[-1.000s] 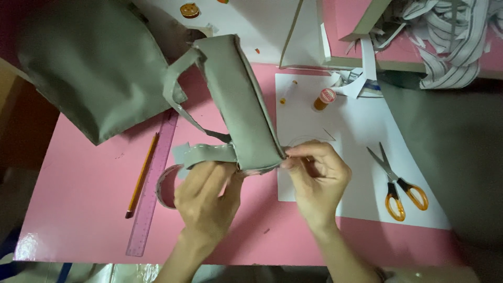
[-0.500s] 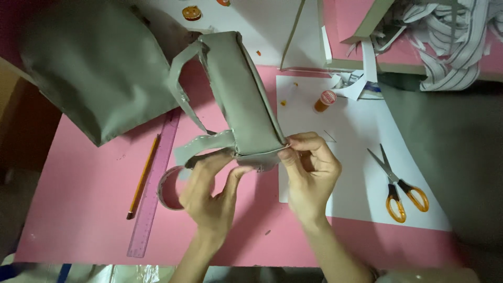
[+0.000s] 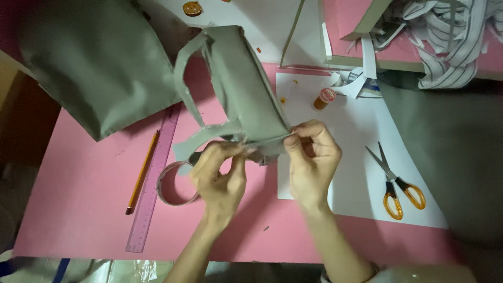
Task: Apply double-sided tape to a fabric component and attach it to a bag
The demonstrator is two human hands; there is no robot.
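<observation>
Pink tabletop (image 3: pixel 78 199) carries everything, with the grey-green fabric bag with a loop strap (image 3: pixel 243 89) lying at its middle. At the bag's near edge, the left hand (image 3: pixel 220 175) pinches the seam with fingers pressed together; the right hand (image 3: pixel 312 157) pinches the corner just beside it. The cloth looks soft, light and floppy, best gripped along a seam. Right of the bag lie orange-handled scissors (image 3: pixel 395 186) on white paper (image 3: pixel 356 131); left of it, a translucent purple ruler (image 3: pixel 152 183) and a pencil (image 3: pixel 142 170).
</observation>
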